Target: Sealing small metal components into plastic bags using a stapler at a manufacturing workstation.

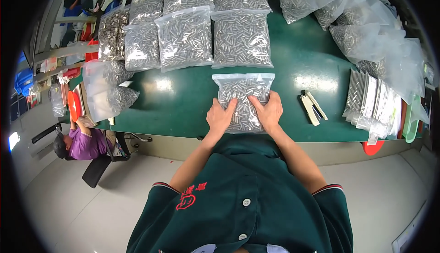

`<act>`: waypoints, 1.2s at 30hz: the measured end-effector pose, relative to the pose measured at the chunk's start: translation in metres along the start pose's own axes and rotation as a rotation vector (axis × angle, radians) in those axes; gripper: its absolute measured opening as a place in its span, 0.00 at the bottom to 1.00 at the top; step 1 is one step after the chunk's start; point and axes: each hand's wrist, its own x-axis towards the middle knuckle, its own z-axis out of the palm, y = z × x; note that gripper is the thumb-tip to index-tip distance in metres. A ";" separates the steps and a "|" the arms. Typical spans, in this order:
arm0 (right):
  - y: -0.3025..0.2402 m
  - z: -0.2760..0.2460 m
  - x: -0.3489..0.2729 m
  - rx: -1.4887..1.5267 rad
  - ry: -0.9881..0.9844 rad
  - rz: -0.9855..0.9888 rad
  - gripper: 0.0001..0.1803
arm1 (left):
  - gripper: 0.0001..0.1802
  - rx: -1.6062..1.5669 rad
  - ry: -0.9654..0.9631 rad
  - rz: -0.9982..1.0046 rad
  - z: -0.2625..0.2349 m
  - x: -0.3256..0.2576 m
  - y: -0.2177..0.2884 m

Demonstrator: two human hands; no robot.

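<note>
A clear plastic zip bag full of small silvery metal cylinders lies flat on the green table, close to its front edge. My left hand grips the bag's left side, its thumb pressed on top. On the right side, my right hand holds it the same way, thumb on the plastic. The other fingers of both hands are mostly hidden along the bag's sides. To the right of my right hand lies a cream and black stapler, apart from the bag.
Similar filled bags stand in rows beyond mine. More bags pile up at the far right, above a stack of flat silvery packets. Half-filled bags lie at left. A person in purple sits at the table's left end.
</note>
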 end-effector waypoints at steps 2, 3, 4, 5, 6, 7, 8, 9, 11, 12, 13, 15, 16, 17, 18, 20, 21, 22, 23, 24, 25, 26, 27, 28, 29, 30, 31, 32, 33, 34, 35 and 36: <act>-0.002 0.003 0.000 -0.004 0.072 -0.047 0.31 | 0.41 -0.029 -0.006 -0.007 -0.004 0.007 -0.005; -0.004 0.002 0.000 0.003 0.059 0.019 0.31 | 0.41 -0.081 -0.038 -0.019 -0.005 0.009 -0.007; -0.007 0.002 0.001 0.013 0.047 0.084 0.30 | 0.41 -0.133 -0.070 -0.029 -0.007 0.010 -0.007; 0.000 -0.001 -0.001 0.050 0.031 0.116 0.28 | 0.42 -0.197 -0.098 -0.058 -0.005 0.007 -0.009; 0.005 -0.002 -0.005 0.058 0.044 0.098 0.28 | 0.42 -0.204 -0.081 -0.043 -0.004 0.002 -0.014; 0.011 -0.002 -0.013 0.108 0.004 0.131 0.25 | 0.41 -0.198 -0.113 -0.070 0.000 -0.005 -0.023; 0.014 -0.003 -0.015 0.162 -0.028 0.160 0.23 | 0.40 -0.191 -0.142 -0.087 0.001 -0.007 -0.027; 0.018 -0.005 -0.017 0.190 -0.064 0.210 0.21 | 0.38 -0.296 -0.182 -0.037 0.001 -0.013 -0.030; 0.017 -0.008 -0.019 0.258 -0.095 0.269 0.18 | 0.35 -0.365 -0.173 0.049 0.003 -0.019 -0.041; 0.015 -0.013 -0.021 0.284 -0.083 0.291 0.18 | 0.34 -0.336 -0.139 0.081 0.002 -0.022 -0.034; 0.012 -0.016 -0.021 0.310 -0.039 0.285 0.17 | 0.32 -0.339 -0.090 0.111 0.001 -0.024 -0.026; -0.014 -0.035 -0.016 0.321 -0.024 0.244 0.17 | 0.31 -0.334 -0.044 0.130 -0.014 -0.024 -0.010; -0.024 -0.041 -0.012 0.326 -0.019 0.211 0.16 | 0.30 -0.326 -0.003 0.136 -0.022 -0.022 -0.003; -0.030 -0.046 -0.001 0.363 0.012 0.162 0.15 | 0.28 -0.369 0.034 0.168 -0.034 -0.021 0.016; -0.042 -0.050 0.011 0.364 0.015 0.152 0.15 | 0.28 -0.375 0.041 0.174 -0.042 -0.012 0.027; -0.067 -0.062 0.044 0.445 0.121 -0.015 0.15 | 0.28 -0.496 0.141 0.264 -0.053 0.013 0.054; -0.078 -0.063 0.064 0.446 0.129 -0.029 0.15 | 0.28 -0.504 0.148 0.275 -0.063 0.027 0.070; -0.090 -0.065 0.086 0.457 0.170 -0.056 0.15 | 0.28 -0.481 0.152 0.305 -0.075 0.042 0.087; -0.101 -0.068 0.106 0.468 0.216 -0.088 0.15 | 0.28 -0.461 0.158 0.339 -0.084 0.059 0.104; -0.107 -0.068 0.126 0.475 0.233 -0.117 0.15 | 0.28 -0.472 0.176 0.365 -0.091 0.077 0.120; -0.110 -0.063 0.148 0.471 0.268 -0.125 0.15 | 0.29 -0.411 0.183 0.374 -0.097 0.096 0.134; -0.114 -0.057 0.174 0.468 0.305 -0.133 0.15 | 0.30 -0.348 0.192 0.385 -0.100 0.119 0.147; -0.126 -0.051 0.192 0.448 0.323 -0.119 0.16 | 0.33 -0.311 0.217 0.389 -0.103 0.143 0.152; -0.138 -0.045 0.210 0.441 0.261 -0.063 0.16 | 0.33 -0.319 0.251 0.413 -0.108 0.169 0.156; -0.151 -0.035 0.230 0.413 0.297 -0.078 0.16 | 0.35 -0.237 0.312 0.416 -0.111 0.195 0.158; -0.154 -0.030 0.249 0.376 0.346 -0.080 0.16 | 0.36 -0.159 0.355 0.423 -0.117 0.205 0.171; -0.158 -0.026 0.271 0.314 0.322 -0.092 0.21 | 0.32 -0.069 0.287 0.368 -0.124 0.220 0.186; -0.161 -0.019 0.293 0.317 0.326 -0.095 0.21 | 0.32 -0.068 0.291 0.372 -0.129 0.233 0.195; -0.160 -0.013 0.313 0.242 0.321 -0.140 0.25 | 0.29 0.000 0.460 0.556 -0.131 0.240 0.203; -0.156 -0.006 0.327 0.165 0.315 -0.183 0.30 | 0.27 0.068 0.626 0.741 -0.130 0.248 0.210; -0.107 -0.003 0.355 0.012 0.324 -0.220 0.36 | 0.29 0.160 0.399 0.745 -0.120 0.233 0.251; -0.121 0.011 0.347 0.030 0.297 -0.234 0.36 | 0.29 0.176 0.415 0.718 -0.117 0.241 0.238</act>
